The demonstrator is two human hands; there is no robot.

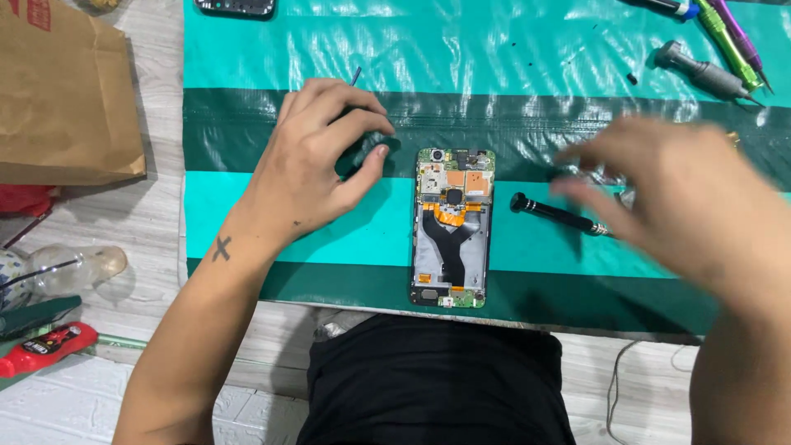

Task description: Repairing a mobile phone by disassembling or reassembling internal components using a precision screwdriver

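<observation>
Right hand (684,198) blurred, grip unclear | left hand (317,161) grips dark part (371,152) beside opened phone (452,227)

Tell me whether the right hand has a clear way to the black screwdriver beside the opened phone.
Probably yes. The right hand, blurred, hovers just above and right of the black screwdriver, which lies bare on the mat beside the phone; nothing sits between them.

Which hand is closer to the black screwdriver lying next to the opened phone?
Right. The blurred right hand hovers just above the black screwdriver; the left hand rests across the opened phone, holding a small dark object.
</observation>
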